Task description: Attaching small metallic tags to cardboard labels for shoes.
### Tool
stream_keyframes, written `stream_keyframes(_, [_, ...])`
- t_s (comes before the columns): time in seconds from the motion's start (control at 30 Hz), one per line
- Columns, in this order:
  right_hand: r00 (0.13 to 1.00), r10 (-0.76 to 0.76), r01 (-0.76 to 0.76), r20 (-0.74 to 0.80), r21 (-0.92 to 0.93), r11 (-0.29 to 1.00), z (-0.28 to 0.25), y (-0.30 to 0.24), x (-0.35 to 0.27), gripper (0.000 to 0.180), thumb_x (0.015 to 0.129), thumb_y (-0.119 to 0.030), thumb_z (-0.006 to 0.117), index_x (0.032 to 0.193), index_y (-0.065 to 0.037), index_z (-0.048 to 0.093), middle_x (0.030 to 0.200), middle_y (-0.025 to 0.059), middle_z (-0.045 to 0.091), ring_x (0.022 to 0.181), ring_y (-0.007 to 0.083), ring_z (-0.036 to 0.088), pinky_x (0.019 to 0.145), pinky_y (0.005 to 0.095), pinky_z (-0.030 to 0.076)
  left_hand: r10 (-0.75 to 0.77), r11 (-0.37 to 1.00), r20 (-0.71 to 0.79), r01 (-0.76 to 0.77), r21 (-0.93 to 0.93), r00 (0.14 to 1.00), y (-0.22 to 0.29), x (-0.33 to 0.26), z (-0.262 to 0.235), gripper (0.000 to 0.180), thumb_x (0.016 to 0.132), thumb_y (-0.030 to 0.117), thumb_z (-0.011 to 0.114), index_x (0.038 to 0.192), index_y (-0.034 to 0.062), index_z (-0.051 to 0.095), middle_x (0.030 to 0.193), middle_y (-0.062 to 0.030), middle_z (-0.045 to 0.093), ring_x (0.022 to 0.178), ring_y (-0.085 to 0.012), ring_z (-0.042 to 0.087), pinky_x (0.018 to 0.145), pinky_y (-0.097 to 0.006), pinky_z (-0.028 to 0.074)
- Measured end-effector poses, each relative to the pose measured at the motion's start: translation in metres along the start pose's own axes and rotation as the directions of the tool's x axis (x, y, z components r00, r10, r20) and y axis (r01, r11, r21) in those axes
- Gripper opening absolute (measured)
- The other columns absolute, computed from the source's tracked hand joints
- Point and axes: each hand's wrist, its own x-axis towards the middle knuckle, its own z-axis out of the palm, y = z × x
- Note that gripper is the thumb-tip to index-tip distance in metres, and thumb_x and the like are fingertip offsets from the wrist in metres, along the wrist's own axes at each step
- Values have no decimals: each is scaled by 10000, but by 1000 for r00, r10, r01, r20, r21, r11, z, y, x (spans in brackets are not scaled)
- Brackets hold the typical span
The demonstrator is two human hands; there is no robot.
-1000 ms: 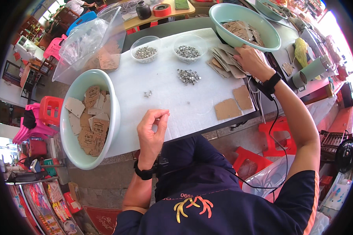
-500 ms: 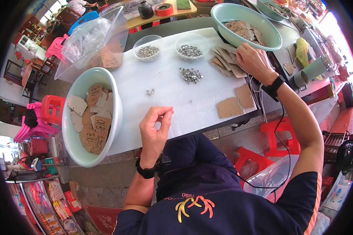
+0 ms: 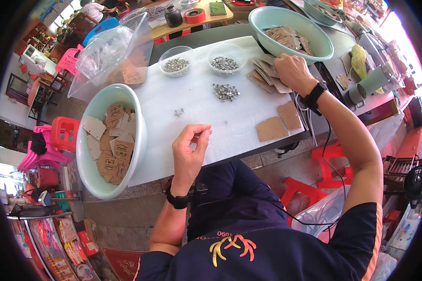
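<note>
left hand (image 3: pixel 188 154) pinched closed, contents unclear; right hand (image 3: pixel 294 73) at card stack (image 3: pixel 266 74), grip unclear.

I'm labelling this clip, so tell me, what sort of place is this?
Likely a small workshop, perhaps within a shop: the table bears metal bits and brown cards, and colourful packets are on display at lower left.

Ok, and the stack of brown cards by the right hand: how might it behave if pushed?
The stack of cards would probably slide apart rather than move as one, since its cards lie fanned and uneven. Single cards are likely fairly stiff: the two loose cards nearby look flat. They look thin too, so each should be light.
</note>
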Motion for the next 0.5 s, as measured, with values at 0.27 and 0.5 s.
stream_keyframes(0.27, [950, 198, -62, -239, 479, 876, -62, -16, -39, 121, 871, -124, 596, 883, -8, 627, 757, 99, 614, 653, 224, 647, 627, 348, 541, -55, 998, 55, 56, -22, 997, 14, -1, -2, 125, 944, 36, 567, 1017, -43, 630, 926, -61, 635, 855, -117, 612, 774, -260, 500])
stream_keyframes(0.5, [860, 28, -482, 509, 831, -278, -91, -77, -79, 210, 946, -189, 604, 1017, 6, 634, 800, -14, 575, 663, 51, 546, 588, 209, 492, -157, 944, 221, 212, -251, 962, 34, 6, 22, 253, 998, 137, 508, 1158, -36, 603, 981, -102, 662, 823, -131, 615, 707, -255, 491])
